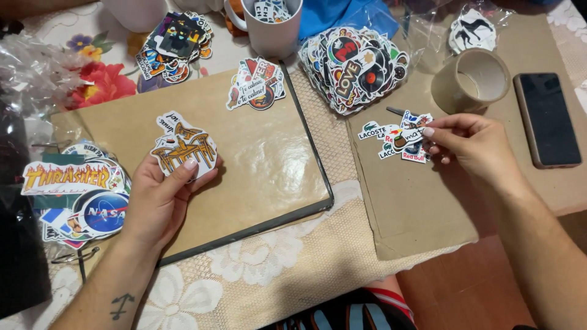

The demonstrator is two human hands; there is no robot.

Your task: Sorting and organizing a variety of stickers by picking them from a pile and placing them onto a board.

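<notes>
My left hand (160, 198) grips a small stack of die-cut stickers (183, 146), thumb on top, over a tan board with a glossy covering (263, 165). My right hand (471, 146) reaches to a little cluster of stickers (391, 137) lying on a brown paper envelope (416, 208); thumb and forefinger pinch the top one at its right edge. A small dark tool tip (394, 111) shows just beyond that cluster.
Sticker piles lie at the left edge (79, 195), top left (174, 46), on the board's far edge (257, 85) and top centre (354, 64). A tape roll (471, 79), a phone (547, 119), a white mug (272, 27) and crinkled plastic (36, 73) surround them on a lace tablecloth (281, 269).
</notes>
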